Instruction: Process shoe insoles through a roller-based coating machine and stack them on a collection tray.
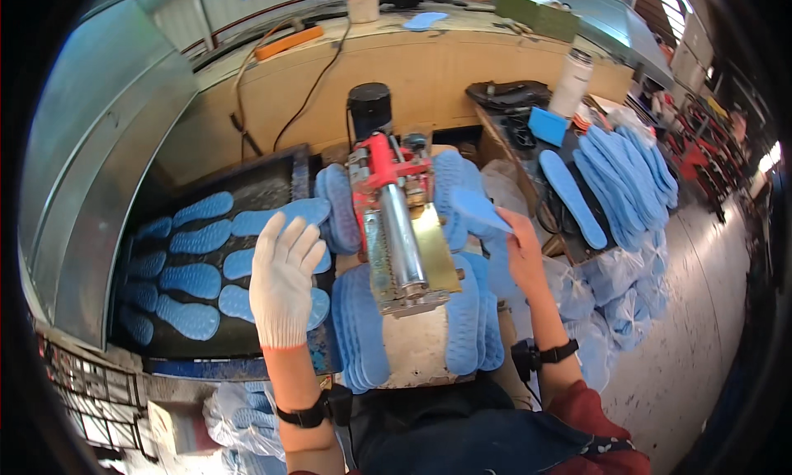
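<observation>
My left hand [285,281], in a white knit glove, is raised with its fingers stretched out. It hovers over the right side of a dark tray [247,185] and holds nothing; blue shoe insoles [188,279] lie in rows there. My bare right hand [521,248] pinches the edge of a blue insole [477,209], right of the machine. Between my hands stands a small machine with a red frame [381,162] and a shiny metal roller [402,236]. Stacked insoles [360,322] flank its pale base on the left, and more insoles [464,318] on the right.
To the right, a side table [528,166] bears piled blue insoles [623,178], a blue box [547,127] and a white bottle [572,83]. Clear plastic bags [627,310] of insoles sit on the floor below it. A large metal duct [107,145] rises at the left.
</observation>
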